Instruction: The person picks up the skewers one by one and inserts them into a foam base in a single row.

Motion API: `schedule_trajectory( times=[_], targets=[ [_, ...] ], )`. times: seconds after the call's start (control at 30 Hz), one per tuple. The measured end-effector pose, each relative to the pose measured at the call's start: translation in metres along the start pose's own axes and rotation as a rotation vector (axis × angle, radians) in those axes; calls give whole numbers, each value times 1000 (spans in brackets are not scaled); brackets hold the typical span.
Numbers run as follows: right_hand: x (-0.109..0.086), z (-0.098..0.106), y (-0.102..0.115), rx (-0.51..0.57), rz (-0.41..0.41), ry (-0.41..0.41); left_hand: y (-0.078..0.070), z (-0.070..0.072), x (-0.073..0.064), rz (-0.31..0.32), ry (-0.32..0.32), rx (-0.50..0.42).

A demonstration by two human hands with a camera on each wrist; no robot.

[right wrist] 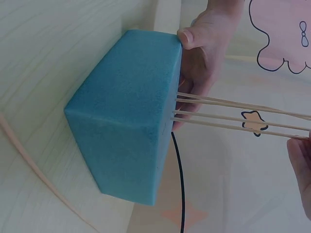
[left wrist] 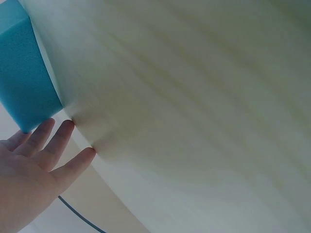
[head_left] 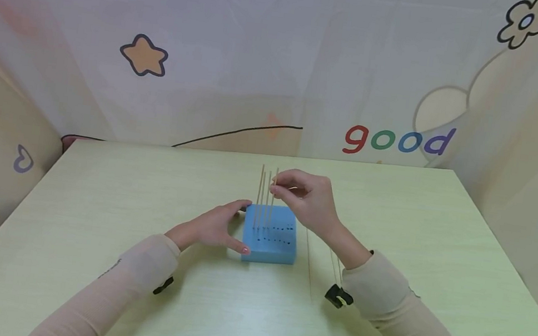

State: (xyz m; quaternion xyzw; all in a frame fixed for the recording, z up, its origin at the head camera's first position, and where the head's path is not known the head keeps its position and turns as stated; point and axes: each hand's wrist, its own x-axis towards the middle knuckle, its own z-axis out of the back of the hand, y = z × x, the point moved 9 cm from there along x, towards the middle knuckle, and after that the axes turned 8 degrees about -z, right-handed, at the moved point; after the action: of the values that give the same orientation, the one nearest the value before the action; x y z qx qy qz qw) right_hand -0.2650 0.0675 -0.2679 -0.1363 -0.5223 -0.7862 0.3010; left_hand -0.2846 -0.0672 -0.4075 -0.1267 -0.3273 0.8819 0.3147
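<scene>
A light-blue foam block (head_left: 268,257) sits on the table, with rows of dark dots across its top. Several thin wooden sticks (head_left: 258,200) stand upright in its left part. My right hand (head_left: 311,195) pinches the upper part of the rightmost standing stick (head_left: 271,207) between thumb and fingertips; its lower end meets the block. My left hand (head_left: 213,228) rests at the block's left side, thumb at the front corner and fingers toward the back corner. In the left wrist view, the left fingers (left wrist: 57,143) lie spread and fairly straight, some tips touching the table.
One loose stick (head_left: 309,265) lies on the table right of the block. More sticks (head_left: 335,266) lie partly hidden under the right forearm. Black straps (head_left: 338,296) sit at the wrists. A printed cloth (head_left: 243,47) hangs behind the table (head_left: 385,205).
</scene>
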Motion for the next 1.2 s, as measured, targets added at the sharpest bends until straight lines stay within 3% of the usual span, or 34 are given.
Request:
schedule_trajectory(
  times=[0.2, 0.53, 0.77, 1.2],
  targets=[
    [-6, 9, -5, -28, -25, 20, -1, 0, 1, 4, -1, 4],
    [-19, 32, -37, -148, -219, 82, 2, -1, 0, 11, -1, -1],
    [-29, 48, -75, -283, -365, 212, 1, 0, -1, 20, -1, -14],
    [-54, 62, -140, -308, -497, 384, 1, -2, 0, 21, 0, -32]
  ],
)
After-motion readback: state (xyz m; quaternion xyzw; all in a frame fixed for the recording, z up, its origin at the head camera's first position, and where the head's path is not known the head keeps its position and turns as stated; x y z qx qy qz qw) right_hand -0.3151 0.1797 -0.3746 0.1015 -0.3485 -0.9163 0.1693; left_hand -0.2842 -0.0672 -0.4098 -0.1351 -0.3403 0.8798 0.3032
